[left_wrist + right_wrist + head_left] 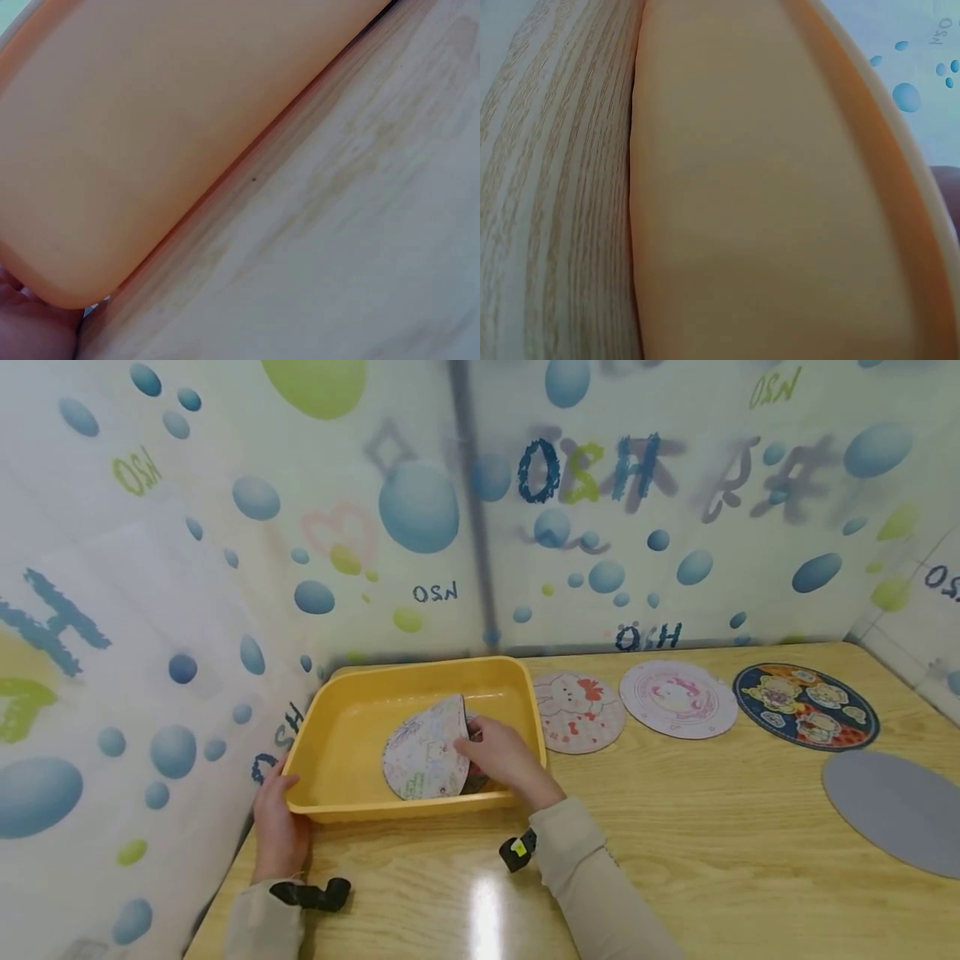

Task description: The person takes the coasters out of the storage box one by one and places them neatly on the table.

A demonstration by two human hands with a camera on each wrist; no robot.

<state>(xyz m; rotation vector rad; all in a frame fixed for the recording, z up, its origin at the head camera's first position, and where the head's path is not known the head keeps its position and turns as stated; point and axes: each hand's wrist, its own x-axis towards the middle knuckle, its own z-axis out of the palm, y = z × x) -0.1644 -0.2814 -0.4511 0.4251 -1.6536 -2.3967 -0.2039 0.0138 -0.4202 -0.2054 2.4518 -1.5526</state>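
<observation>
A yellow plastic tray (333, 735) stands on the wooden table against the back wall. My left hand (279, 827) holds its front left corner, with the thumb near the rim; in the left wrist view the fingers are mostly hidden beside that corner. My right hand (504, 758) reaches over the front right side and pinches the right edge of a round, pale printed mat (423, 756). That edge is raised from the tray's bottom. Behind it a darker round piece (477, 779) shows, partly covered. The right wrist view shows mainly the tray's outer wall (757, 180).
Right of the tray lie a rabbit-print round mat (577, 714), a white round mat with a pink print (678, 700) and a dark-blue round mat with food pictures (806, 706). A plain grey round mat (900, 810) is nearer. A bubble-print curtain (420, 585) hangs behind.
</observation>
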